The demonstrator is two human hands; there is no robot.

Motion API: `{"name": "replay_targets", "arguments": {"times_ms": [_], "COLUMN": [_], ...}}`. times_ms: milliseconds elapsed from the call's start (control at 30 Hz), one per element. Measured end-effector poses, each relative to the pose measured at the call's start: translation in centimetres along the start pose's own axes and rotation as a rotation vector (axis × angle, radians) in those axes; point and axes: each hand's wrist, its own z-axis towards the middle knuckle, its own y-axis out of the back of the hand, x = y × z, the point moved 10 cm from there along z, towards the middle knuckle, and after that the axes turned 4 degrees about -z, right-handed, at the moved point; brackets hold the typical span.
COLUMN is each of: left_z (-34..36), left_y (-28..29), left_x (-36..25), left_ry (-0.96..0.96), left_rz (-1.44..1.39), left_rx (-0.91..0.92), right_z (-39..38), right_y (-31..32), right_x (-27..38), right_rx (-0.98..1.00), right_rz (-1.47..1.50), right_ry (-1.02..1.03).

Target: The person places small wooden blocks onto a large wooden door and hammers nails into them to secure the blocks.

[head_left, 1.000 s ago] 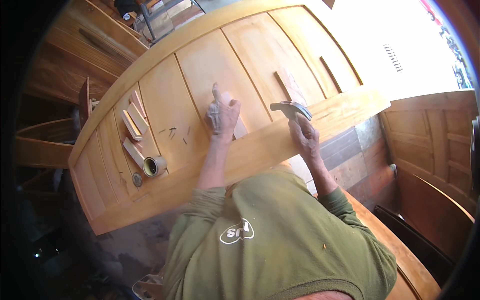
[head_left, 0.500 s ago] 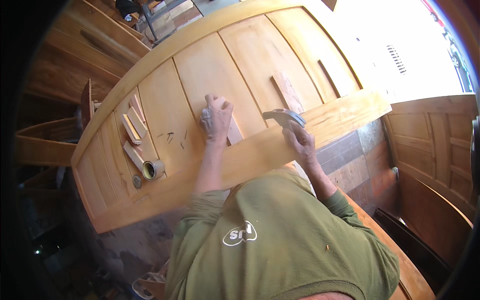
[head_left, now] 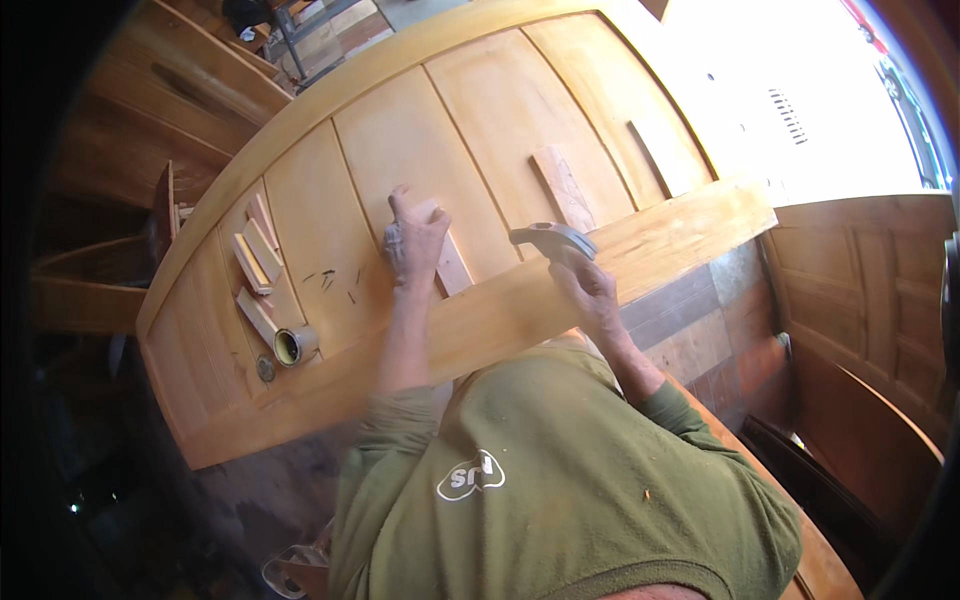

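A large panelled wooden door [head_left: 390, 130] lies flat in front of me. My left hand [head_left: 417, 245] is closed around the upper part of a short wooden strip [head_left: 453, 272] on it, with thumb and fingers on either side. Something greyish-white [head_left: 393, 246] shows at that hand's outer side; I cannot make out what it is. In my right hand [head_left: 590, 298] is a claw hammer [head_left: 556, 240], its head raised over the door's near rail and its handle mostly hidden by my fingers. Several small dark nails [head_left: 328, 280] lie loose left of my left hand.
Short wood pieces [head_left: 255, 262] and an open tin [head_left: 295, 346] with a round lid [head_left: 265, 368] sit on the door's left. Two more strips, one of them pale [head_left: 564, 188], lie toward the right. Another panelled door [head_left: 865, 290] leans at right; boards [head_left: 190, 80] stand at far left.
The view has shifted slightly, moving the scene a little left. My left hand stays on the strip, more of which shows. The hammer remains raised in my right hand.
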Motion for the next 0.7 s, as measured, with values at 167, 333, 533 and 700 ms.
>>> {"name": "replay_targets", "arguments": {"times_ms": [167,333,533,700], "left_z": [-0.6,0.0,-3.2,-9.6], "left_y": [-0.3,-0.1,1.3,6.7], "left_x": [-0.4,-0.2,-0.3,4.2], "left_ry": [-0.01,-0.072,-0.083,-0.22], "left_rz": [0.055,0.035,-0.131,-0.01], "left_rx": [-0.024,0.004,0.002,-0.209], "right_z": [0.0,0.1,0.1,-0.2], "right_y": [0.2,0.3,0.1,-0.1], "right_x": [-0.6,-0.7,-1.0,-0.2], "right_rx": [0.007,0.002,-0.006,-0.025], "right_rz": [0.033,0.015,0.053,0.045], "right_ry": [-0.005,0.015,-0.046,0.04]}}
